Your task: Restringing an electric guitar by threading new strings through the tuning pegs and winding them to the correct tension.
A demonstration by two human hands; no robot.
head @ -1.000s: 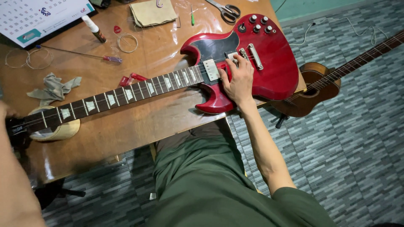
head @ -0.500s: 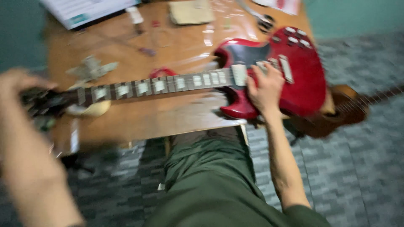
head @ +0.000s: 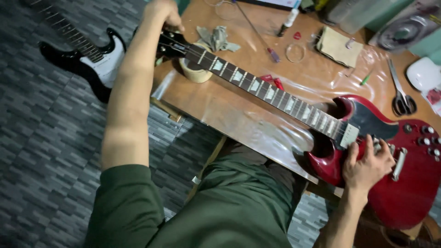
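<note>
Grey patterned floor tiles (head: 41,151) ran under and around the wooden table (head: 229,110) where you sat, your green-trousered lap pressed close to its near edge. Taking the red electric guitar (head: 390,151) as the landmark: it lay flat across the table, body at the near right corner, neck (head: 266,89) slanting away to the far left.

Your right hand (head: 367,163) rested on the guitar's body just past the end of the neck, fingers spread and curled over the strings by the pickups, pressing on them rather than gripping anything. Your left hand (head: 161,14) was at the opposite end, reaching over the headstock (head: 172,43), fingers closed around it; what exactly they pinched there you could not tell from this angle.

Beneath the neck near the headstock sat a roll of tape (head: 195,71), propping it up. Beside the neck's middle lay some small red picks (head: 271,81). Beyond the neck were a crumpled grey rag (head: 216,37), a screwdriver (head: 259,34), a coil of string (head: 295,52) and a folded tan cloth (head: 337,46). Scissors (head: 400,94) lay just beyond the guitar's body. Off the table, past the headstock, a black and white guitar (head: 87,59) rested on the floor.
</note>
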